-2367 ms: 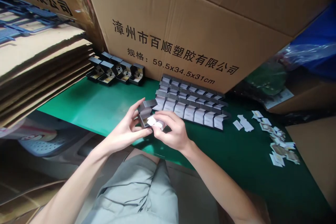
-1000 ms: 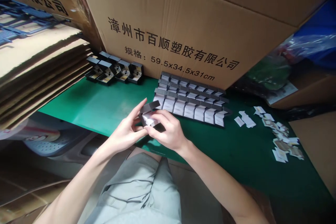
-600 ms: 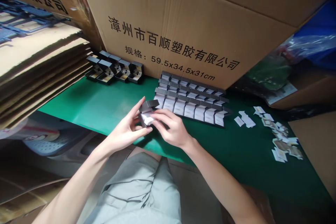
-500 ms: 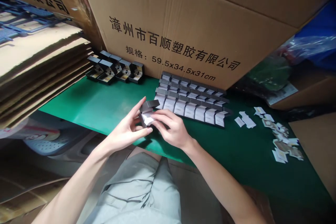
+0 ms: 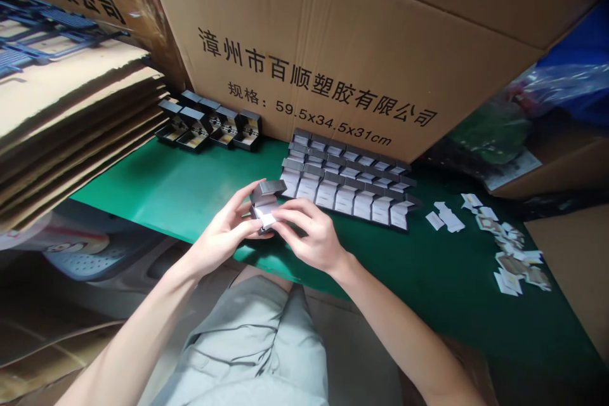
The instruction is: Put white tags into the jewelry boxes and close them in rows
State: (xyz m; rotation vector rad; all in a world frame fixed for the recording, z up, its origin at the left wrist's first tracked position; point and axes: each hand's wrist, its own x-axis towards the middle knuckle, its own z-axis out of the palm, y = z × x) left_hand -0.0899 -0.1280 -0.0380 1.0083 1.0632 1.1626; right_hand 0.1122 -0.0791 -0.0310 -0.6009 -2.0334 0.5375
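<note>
My left hand point(image 5: 227, 228) is wrapped round a small black jewelry box point(image 5: 268, 189) with its lid raised, above the table's front part. Inside the box lies a white insert point(image 5: 265, 212). The fingertips of my right hand point(image 5: 311, 228) pinch the insert's right edge at the box opening. Just beyond my right hand, several open black boxes with white inserts point(image 5: 335, 195) stand in tight rows. At the back left, several more open boxes point(image 5: 194, 138) show yellowish pieces inside and no white insert.
Loose white inserts point(image 5: 447, 218) and a scattered pile of small white and brown pieces point(image 5: 511, 244) lie on the right of the green table point(image 5: 157, 187). A large printed carton point(image 5: 309, 32) walls off the back. Stacked cardboard sheets point(image 5: 85, 120) border the left.
My left thumb has moved up onto the front of the box, near the insert. The box has tilted slightly and shifted a little left. My right hand stays at the insert.
</note>
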